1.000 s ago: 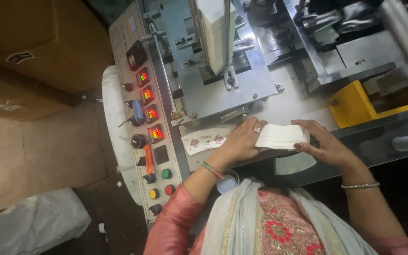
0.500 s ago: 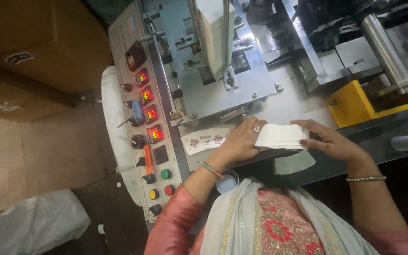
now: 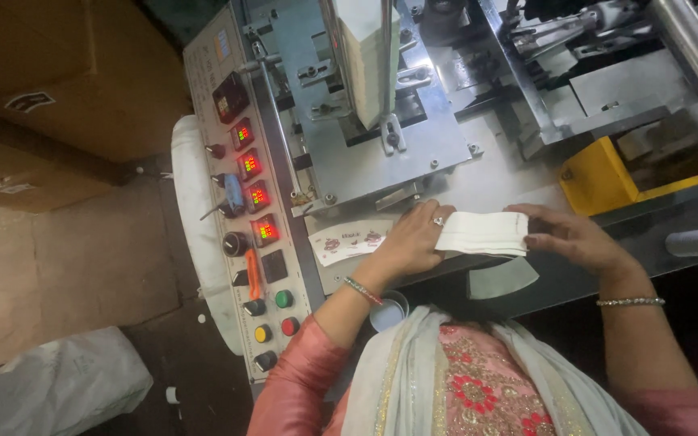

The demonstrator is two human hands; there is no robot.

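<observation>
Both hands hold a white, flat stack of thin paper sheets (image 3: 482, 234) at centre frame, just above the grey metal machine deck (image 3: 494, 182). The left hand (image 3: 409, 242) closes over the stack's left end, fingers curled on top. The right hand (image 3: 567, 238) clamps the right end, fingers across the top edge; the thumb is hidden. The stack appears light and flexible: it likely sags or fans if held at one end only, so support at both short ends suits it, with pressure keeping the sheets aligned. A printed white flat sheet (image 3: 349, 241) lies on the deck just left of the left hand. The grey control panel with red displays and coloured push buttons (image 3: 252, 202) runs down left of centre. A yellow metal tray (image 3: 607, 173) sits at right
</observation>
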